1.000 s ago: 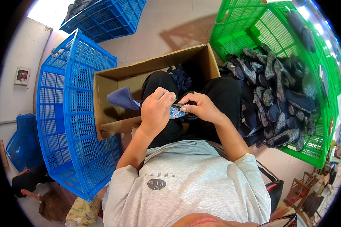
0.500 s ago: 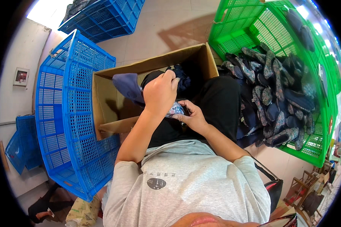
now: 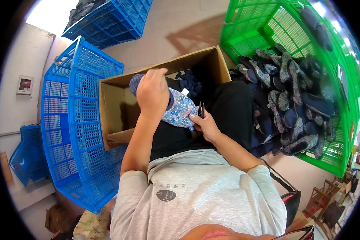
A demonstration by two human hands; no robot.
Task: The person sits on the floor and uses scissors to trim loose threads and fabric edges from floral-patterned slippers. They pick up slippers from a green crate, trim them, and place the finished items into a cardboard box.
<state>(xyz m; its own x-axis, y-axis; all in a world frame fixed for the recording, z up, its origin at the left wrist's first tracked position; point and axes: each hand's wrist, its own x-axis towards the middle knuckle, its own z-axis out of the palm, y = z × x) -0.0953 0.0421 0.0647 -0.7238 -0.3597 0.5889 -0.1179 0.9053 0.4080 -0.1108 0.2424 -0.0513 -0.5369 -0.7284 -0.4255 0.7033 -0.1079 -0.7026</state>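
Observation:
A cloth slipper lies across my lap, its blue floral toe point(image 3: 179, 110) toward the right and its dark blue heel end point(image 3: 135, 83) toward the left. My left hand point(image 3: 154, 90) is closed over its heel half, covering much of it. At the toe, my right hand point(image 3: 206, 125) pinches the floral cloth between thumb and fingers. Small dark thread snips point(image 3: 201, 109) stick up from that same right hand. A white label point(image 3: 185, 92) shows by the slipper's upper edge.
In front of my knees stands an open cardboard box point(image 3: 122, 86) with dark cloth pieces point(image 3: 189, 83) inside. Blue crates point(image 3: 94, 108) stand at the left. To the right, a green crate point(image 3: 332, 162) holds a heap of floral slippers point(image 3: 294, 104).
The slipper has turned so its floral toe shows fully and its dark part shows less. My left hand has moved slightly left. The snips in my right hand have come into sight.

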